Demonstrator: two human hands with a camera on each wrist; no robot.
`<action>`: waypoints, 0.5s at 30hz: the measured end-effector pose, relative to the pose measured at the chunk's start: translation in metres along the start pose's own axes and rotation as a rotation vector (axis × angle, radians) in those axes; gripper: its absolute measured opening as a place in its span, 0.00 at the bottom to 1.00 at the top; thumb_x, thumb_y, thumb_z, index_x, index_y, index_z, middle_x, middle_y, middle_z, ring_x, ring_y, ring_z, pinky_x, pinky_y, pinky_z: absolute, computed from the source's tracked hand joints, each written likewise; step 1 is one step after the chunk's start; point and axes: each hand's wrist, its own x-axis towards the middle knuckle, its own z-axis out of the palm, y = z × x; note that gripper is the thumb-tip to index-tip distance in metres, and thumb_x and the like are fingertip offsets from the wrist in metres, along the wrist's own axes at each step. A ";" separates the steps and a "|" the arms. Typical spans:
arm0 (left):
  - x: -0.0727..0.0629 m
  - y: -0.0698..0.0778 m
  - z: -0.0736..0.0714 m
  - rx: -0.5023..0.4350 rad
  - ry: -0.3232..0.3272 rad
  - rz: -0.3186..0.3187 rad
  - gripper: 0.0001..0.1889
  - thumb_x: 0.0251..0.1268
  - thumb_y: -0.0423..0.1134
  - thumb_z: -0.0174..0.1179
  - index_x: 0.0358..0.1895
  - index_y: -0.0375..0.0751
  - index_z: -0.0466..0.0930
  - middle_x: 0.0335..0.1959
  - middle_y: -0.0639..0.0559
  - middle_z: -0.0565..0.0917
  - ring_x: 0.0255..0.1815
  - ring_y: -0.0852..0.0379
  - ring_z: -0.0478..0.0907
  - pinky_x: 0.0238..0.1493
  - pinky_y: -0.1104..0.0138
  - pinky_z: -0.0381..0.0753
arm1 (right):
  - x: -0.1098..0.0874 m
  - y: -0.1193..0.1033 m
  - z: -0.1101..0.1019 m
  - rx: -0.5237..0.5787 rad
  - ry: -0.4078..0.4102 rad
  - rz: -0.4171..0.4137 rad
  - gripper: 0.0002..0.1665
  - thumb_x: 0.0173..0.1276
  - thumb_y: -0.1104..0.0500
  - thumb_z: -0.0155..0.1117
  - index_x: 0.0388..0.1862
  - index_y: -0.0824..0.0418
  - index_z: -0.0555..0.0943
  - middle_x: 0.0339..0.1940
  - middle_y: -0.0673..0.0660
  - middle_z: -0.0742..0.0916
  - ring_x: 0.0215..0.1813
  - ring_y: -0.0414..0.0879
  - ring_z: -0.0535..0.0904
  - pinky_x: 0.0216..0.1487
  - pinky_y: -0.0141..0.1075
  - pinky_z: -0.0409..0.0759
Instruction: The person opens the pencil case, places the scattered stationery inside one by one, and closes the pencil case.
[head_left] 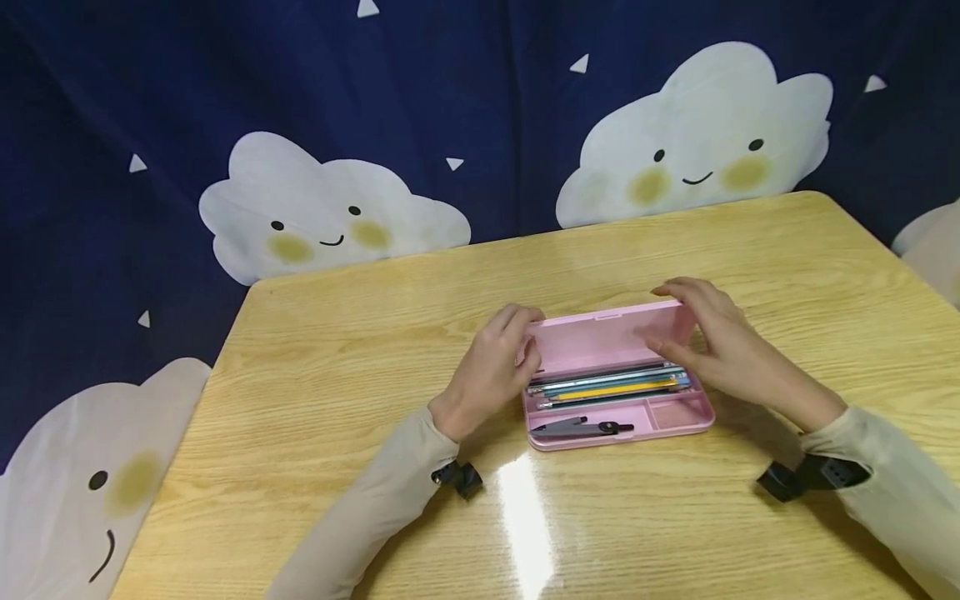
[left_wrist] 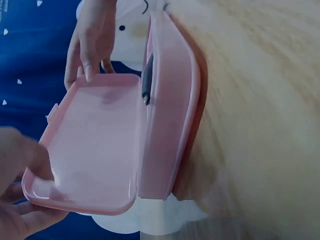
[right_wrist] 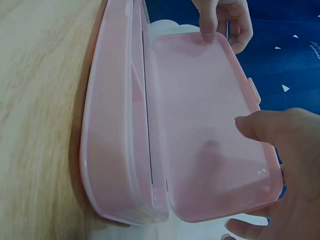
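Observation:
A pink pencil case (head_left: 551, 443) lies on the table, its lid (left_wrist: 95, 135) raised. In the head view, several pencils (head_left: 615, 389) lie in its long compartment, with a grey compass (head_left: 570, 428) in front. My left hand (head_left: 491, 367) pinches the lid's left end, thumb on the inner face and fingers behind. Around the right end my right hand (head_left: 720, 333) is spread. Its thumb (right_wrist: 260, 127) stands over the inner face, apart from its shadow, and its other fingers reach past the lid's edge.
The case stands on a light wooden table (head_left: 337, 350). A dark blue curtain (head_left: 510, 108) with smiling clouds hangs behind the table. The front right compartment (head_left: 678, 414) of the case is small and square, divided off by a thin wall. Black straps with small devices (head_left: 780, 482) sit at both wrists.

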 end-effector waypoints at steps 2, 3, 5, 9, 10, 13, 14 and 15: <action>-0.001 0.002 0.001 0.014 -0.033 0.001 0.16 0.61 0.27 0.58 0.52 0.28 0.74 0.48 0.38 0.80 0.48 0.48 0.78 0.52 0.66 0.78 | -0.002 -0.001 -0.001 0.005 -0.006 0.007 0.35 0.66 0.56 0.65 0.69 0.61 0.65 0.66 0.66 0.69 0.67 0.66 0.60 0.64 0.65 0.53; -0.002 0.003 0.002 0.016 -0.054 -0.002 0.16 0.63 0.30 0.58 0.54 0.28 0.74 0.49 0.38 0.79 0.51 0.47 0.78 0.54 0.65 0.77 | -0.003 -0.003 -0.002 0.005 -0.006 0.012 0.33 0.68 0.56 0.63 0.69 0.61 0.65 0.64 0.65 0.70 0.66 0.65 0.60 0.63 0.64 0.53; -0.003 0.005 0.003 0.015 -0.095 -0.006 0.19 0.67 0.35 0.56 0.57 0.27 0.72 0.51 0.37 0.78 0.54 0.46 0.77 0.58 0.63 0.75 | -0.004 -0.006 -0.003 0.006 -0.005 0.027 0.30 0.72 0.56 0.58 0.70 0.60 0.65 0.63 0.64 0.72 0.66 0.64 0.60 0.62 0.63 0.53; -0.007 0.009 0.006 0.008 -0.142 -0.010 0.23 0.73 0.42 0.52 0.61 0.27 0.68 0.53 0.39 0.76 0.55 0.48 0.76 0.59 0.63 0.74 | -0.009 -0.011 -0.003 -0.012 0.010 0.049 0.25 0.75 0.55 0.53 0.67 0.62 0.67 0.60 0.65 0.75 0.66 0.64 0.61 0.60 0.61 0.54; -0.009 0.011 0.006 0.007 -0.146 -0.011 0.24 0.73 0.43 0.52 0.62 0.28 0.67 0.54 0.39 0.76 0.56 0.49 0.75 0.60 0.63 0.73 | -0.011 -0.012 -0.003 -0.016 0.015 0.051 0.24 0.75 0.55 0.52 0.66 0.63 0.68 0.60 0.65 0.75 0.65 0.64 0.62 0.60 0.60 0.54; -0.014 0.014 0.007 0.014 -0.157 -0.002 0.24 0.75 0.45 0.49 0.63 0.29 0.65 0.55 0.40 0.74 0.56 0.50 0.74 0.61 0.63 0.72 | -0.014 -0.014 -0.003 -0.027 0.034 0.053 0.19 0.76 0.56 0.51 0.60 0.65 0.72 0.54 0.65 0.78 0.61 0.63 0.66 0.59 0.59 0.56; -0.015 0.015 0.007 0.018 -0.159 0.003 0.24 0.75 0.45 0.48 0.64 0.29 0.65 0.55 0.40 0.74 0.57 0.49 0.73 0.61 0.63 0.71 | -0.014 -0.014 -0.003 -0.031 0.041 0.048 0.18 0.76 0.57 0.50 0.58 0.65 0.73 0.52 0.65 0.79 0.60 0.63 0.68 0.58 0.59 0.57; -0.017 0.016 0.007 0.020 -0.159 0.006 0.24 0.75 0.45 0.48 0.64 0.29 0.64 0.56 0.40 0.73 0.57 0.49 0.73 0.61 0.63 0.71 | -0.015 -0.013 -0.002 -0.033 0.046 0.043 0.16 0.76 0.57 0.50 0.56 0.65 0.74 0.52 0.66 0.80 0.58 0.64 0.69 0.57 0.59 0.58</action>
